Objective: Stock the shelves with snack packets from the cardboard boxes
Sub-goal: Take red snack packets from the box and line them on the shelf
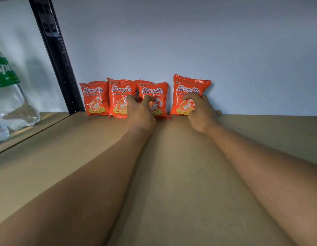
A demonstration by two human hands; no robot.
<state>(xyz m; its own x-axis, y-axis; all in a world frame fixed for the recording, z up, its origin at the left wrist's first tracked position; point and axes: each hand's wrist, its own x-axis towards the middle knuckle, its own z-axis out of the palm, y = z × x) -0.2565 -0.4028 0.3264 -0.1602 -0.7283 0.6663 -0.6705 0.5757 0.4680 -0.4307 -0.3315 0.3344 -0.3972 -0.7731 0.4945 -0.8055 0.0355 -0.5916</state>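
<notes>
Glossy plastic packets (190, 94) on matt brown shelf (65, 157).

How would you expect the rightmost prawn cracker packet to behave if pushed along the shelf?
The rightmost packet looks puffed, so probably light and soft under the right hand. Its glossy film may slide easily on the shelf. Standing upright on a narrow base, it could tip.

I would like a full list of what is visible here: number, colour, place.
shelf: one, tan, fills the foreground
snack packets: four, orange-red, upright in a row at its back edge
wall: one, pale grey, behind the packets
post: one, black, left of the row
bottle: one, clear, green label, beyond the post
left hand: one, fingertips on the two middle packets
right hand: one, grips the rightmost packet
</notes>
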